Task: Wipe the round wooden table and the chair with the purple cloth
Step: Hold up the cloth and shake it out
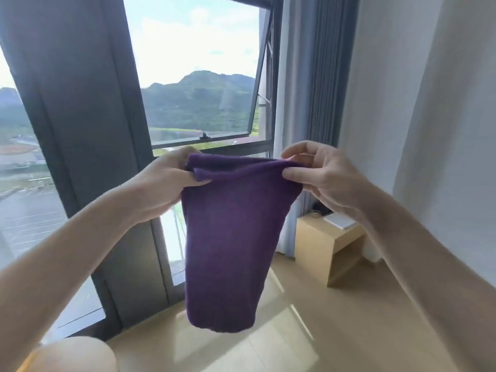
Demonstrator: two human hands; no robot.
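The purple cloth [230, 237] hangs in the air in front of me, folded over along its top edge and drooping down to a rounded bottom. My left hand [163, 183] pinches its upper left corner between thumb and fingers. My right hand [319, 173] pinches the upper right corner the same way. Both arms are stretched out towards the window. At the bottom left corner a pale rounded wooden shape [72, 355] shows; whether it is the table or the chair I cannot tell.
A tall window [198, 76] with a dark frame and an open sash is straight ahead. Grey curtains [327, 76] hang to the right. A low wooden side table [322, 242] with a white device stands by the wall. Light wooden floor [281, 331] lies below.
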